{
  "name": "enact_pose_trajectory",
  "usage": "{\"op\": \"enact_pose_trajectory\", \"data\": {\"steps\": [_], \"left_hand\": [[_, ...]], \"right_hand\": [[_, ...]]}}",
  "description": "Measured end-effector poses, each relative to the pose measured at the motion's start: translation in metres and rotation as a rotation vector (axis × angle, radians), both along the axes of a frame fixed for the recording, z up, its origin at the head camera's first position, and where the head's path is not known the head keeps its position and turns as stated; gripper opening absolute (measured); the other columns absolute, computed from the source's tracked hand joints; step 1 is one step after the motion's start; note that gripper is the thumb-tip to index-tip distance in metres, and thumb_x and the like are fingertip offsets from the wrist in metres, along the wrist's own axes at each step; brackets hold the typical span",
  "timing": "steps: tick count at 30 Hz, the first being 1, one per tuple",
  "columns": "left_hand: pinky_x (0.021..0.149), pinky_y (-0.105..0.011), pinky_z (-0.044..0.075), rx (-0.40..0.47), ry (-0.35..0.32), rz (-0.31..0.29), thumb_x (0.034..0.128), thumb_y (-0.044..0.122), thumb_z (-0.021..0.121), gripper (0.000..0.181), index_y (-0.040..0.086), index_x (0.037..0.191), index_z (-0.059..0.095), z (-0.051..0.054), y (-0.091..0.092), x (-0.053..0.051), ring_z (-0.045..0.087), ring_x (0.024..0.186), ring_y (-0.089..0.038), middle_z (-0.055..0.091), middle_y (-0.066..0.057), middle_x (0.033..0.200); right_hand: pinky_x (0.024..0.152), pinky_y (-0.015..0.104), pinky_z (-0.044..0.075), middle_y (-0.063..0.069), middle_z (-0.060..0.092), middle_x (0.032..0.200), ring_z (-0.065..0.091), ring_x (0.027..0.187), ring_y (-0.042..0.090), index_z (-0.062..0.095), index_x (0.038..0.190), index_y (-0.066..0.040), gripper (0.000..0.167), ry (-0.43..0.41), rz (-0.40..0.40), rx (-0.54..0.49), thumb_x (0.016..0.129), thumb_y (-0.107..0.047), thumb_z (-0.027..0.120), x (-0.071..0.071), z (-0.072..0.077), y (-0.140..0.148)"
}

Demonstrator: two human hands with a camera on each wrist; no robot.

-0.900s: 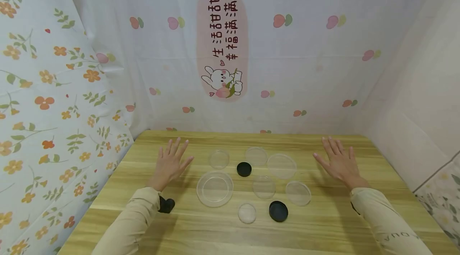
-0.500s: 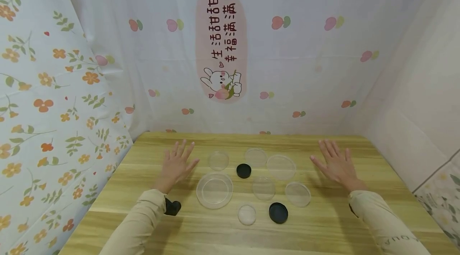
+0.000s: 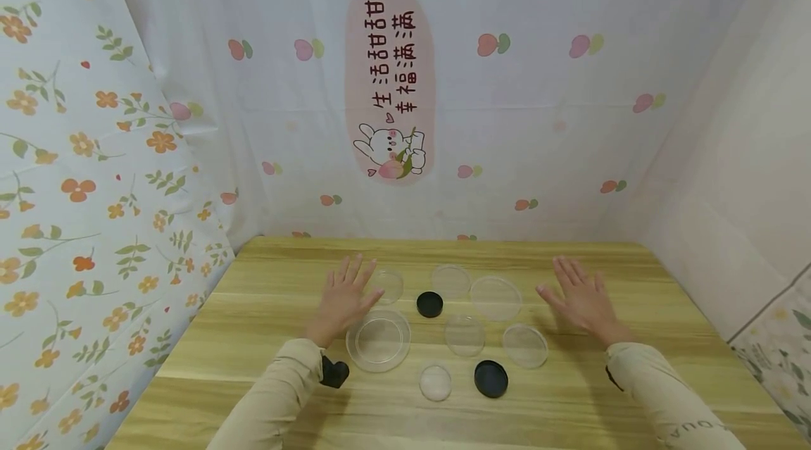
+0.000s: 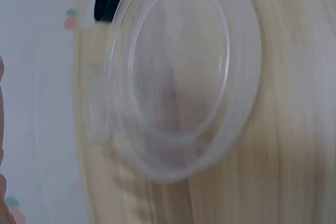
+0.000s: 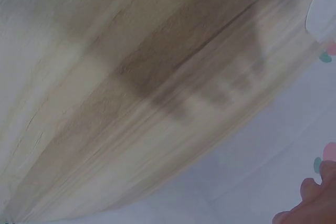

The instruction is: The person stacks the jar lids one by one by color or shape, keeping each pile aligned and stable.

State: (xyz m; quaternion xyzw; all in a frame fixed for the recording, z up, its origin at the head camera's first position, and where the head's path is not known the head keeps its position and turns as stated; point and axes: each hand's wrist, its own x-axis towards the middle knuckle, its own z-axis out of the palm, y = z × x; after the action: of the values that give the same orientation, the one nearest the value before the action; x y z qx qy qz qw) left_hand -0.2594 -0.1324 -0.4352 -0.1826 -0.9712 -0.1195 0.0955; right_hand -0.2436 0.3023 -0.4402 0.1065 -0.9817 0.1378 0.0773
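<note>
My left hand (image 3: pixel 345 301), fingers spread and straight, hovers over the left edge of the group of round pieces. It partly covers a small clear disc (image 3: pixel 391 286) and is nearest to the large clear dish with an inner ring (image 3: pixel 379 341), which fills much of the left wrist view. To the right of the group, my right hand (image 3: pixel 581 301) is held with straight fingers, its shadow on the table in the right wrist view. Between the hands lie a small black round lid (image 3: pixel 429 304), a larger black round lid (image 3: pixel 491 379) and a small clear disc (image 3: pixel 436 383).
More clear round discs lie on the wood-grain table (image 3: pixel 253 309): a wide one (image 3: pixel 496 298), one at the back (image 3: pixel 451 282), one in the middle (image 3: pixel 464 335) and one at right (image 3: pixel 525 346). A printed white cloth (image 3: pixel 538 112) hangs behind the table.
My left hand has moved right, from beside the pieces to over their left edge. My right hand has shifted slightly left and nearer. The round pieces keep their places.
</note>
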Motion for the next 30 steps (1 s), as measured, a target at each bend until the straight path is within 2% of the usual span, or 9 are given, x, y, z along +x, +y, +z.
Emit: {"op": "enact_pose_trajectory", "data": {"steps": [4, 8, 11, 14, 21, 26, 30], "left_hand": [[0.098, -0.058, 0.014, 0.007, -0.003, -0.047, 0.0896, 0.046, 0.042, 0.059, 0.017, 0.140, 0.028, 0.000, 0.018, 0.001, 0.010, 0.132, -0.034, 0.019, -0.014, 0.144], [0.099, -0.057, 0.016, -0.018, -0.015, -0.074, 0.0894, 0.047, 0.042, 0.060, 0.018, 0.140, 0.027, 0.002, 0.034, -0.001, 0.011, 0.132, -0.033, 0.019, -0.012, 0.144], [0.099, -0.056, 0.016, -0.036, -0.035, -0.090, 0.0893, 0.049, 0.040, 0.061, 0.019, 0.141, 0.026, 0.003, 0.045, -0.003, 0.012, 0.131, -0.033, 0.018, -0.011, 0.145], [0.099, -0.056, 0.015, -0.041, -0.052, -0.112, 0.0892, 0.051, 0.038, 0.062, 0.020, 0.141, 0.025, 0.004, 0.056, -0.003, 0.012, 0.131, -0.033, 0.018, -0.011, 0.145], [0.099, -0.055, 0.018, -0.068, -0.083, -0.148, 0.0899, 0.051, 0.035, 0.060, 0.022, 0.141, 0.023, 0.008, 0.079, -0.006, 0.012, 0.132, -0.031, 0.018, -0.009, 0.145], [0.099, -0.054, 0.019, -0.025, -0.090, -0.191, 0.0904, 0.049, 0.038, 0.059, 0.021, 0.141, 0.025, 0.008, 0.098, -0.009, 0.015, 0.131, -0.030, 0.019, -0.008, 0.145], [0.099, -0.049, 0.024, 0.056, -0.029, -0.238, 0.0908, 0.043, 0.042, 0.056, 0.015, 0.138, 0.031, 0.001, 0.112, -0.012, 0.027, 0.127, -0.030, 0.030, -0.012, 0.140]], "right_hand": [[0.095, 0.062, -0.004, 0.025, 0.014, 0.142, 0.007, 0.129, 0.041, 0.015, 0.139, 0.003, 0.078, -0.013, 0.009, -0.004, 0.089, -0.052, 0.037, -0.001, -0.003, -0.004], [0.095, 0.063, 0.006, 0.025, 0.017, 0.141, 0.015, 0.127, 0.042, 0.018, 0.138, 0.005, 0.075, 0.005, 0.026, -0.019, 0.090, -0.049, 0.038, -0.002, -0.006, -0.009], [0.094, 0.062, 0.015, 0.028, 0.020, 0.139, 0.021, 0.125, 0.044, 0.022, 0.136, 0.009, 0.071, 0.040, 0.054, -0.061, 0.091, -0.043, 0.041, -0.003, -0.009, -0.012], [0.094, 0.059, 0.019, 0.029, 0.021, 0.138, 0.024, 0.123, 0.044, 0.024, 0.135, 0.010, 0.068, 0.053, 0.074, -0.103, 0.092, -0.040, 0.042, -0.004, -0.013, -0.015], [0.096, 0.057, 0.018, 0.029, 0.017, 0.139, 0.020, 0.124, 0.045, 0.019, 0.137, 0.008, 0.069, -0.076, 0.080, -0.216, 0.093, -0.042, 0.037, -0.008, -0.016, -0.029], [0.098, 0.056, 0.018, 0.030, 0.021, 0.138, 0.021, 0.124, 0.044, 0.022, 0.135, 0.010, 0.066, -0.091, 0.085, -0.227, 0.094, -0.040, 0.034, -0.011, -0.018, -0.036], [0.098, 0.054, 0.019, 0.030, 0.026, 0.136, 0.024, 0.123, 0.044, 0.027, 0.133, 0.011, 0.062, -0.074, 0.090, -0.240, 0.095, -0.038, 0.033, -0.014, -0.020, -0.039]]}}
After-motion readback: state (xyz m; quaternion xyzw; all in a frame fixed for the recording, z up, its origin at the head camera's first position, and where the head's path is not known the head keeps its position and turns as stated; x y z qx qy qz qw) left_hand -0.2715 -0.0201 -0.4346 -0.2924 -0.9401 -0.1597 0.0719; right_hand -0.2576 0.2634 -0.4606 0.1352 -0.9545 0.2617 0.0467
